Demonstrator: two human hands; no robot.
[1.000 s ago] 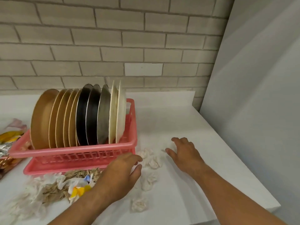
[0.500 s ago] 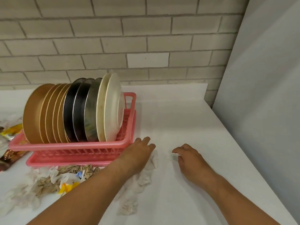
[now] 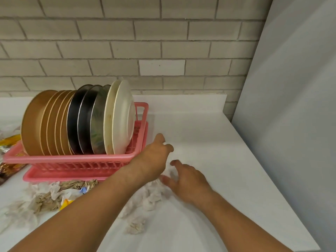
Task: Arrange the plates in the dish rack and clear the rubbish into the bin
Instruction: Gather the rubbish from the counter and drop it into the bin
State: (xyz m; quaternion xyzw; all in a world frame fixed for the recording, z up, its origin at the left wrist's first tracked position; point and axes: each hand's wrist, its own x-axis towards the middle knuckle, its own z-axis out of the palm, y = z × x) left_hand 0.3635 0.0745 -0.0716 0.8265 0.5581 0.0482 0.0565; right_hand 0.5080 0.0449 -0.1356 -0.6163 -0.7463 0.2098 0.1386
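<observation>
A pink dish rack (image 3: 72, 158) stands on the white counter (image 3: 218, 151). It holds upright brown plates (image 3: 36, 124), dark plates (image 3: 76, 120) and white plates (image 3: 123, 115). Crumpled white tissues (image 3: 151, 199) lie in front of the rack's right corner, with one wad (image 3: 135, 227) nearer me. My left hand (image 3: 154, 157) reaches past that corner with its fingers bent down to the counter; whether it holds a scrap is hidden. My right hand (image 3: 185, 179) lies spread, fingertips at the tissues' right edge. No bin is in view.
Brown paper, plastic and a yellow scrap form a pile (image 3: 47, 197) in front of the rack. Foil wrappers (image 3: 9, 142) lie at the far left. A grey panel (image 3: 291, 106) walls the right side, and a brick wall (image 3: 163, 42) stands behind.
My left hand has moved forward over the tissues to the rack's right corner, its fingers now bent. My right hand has slid left and spread next to the tissues.
</observation>
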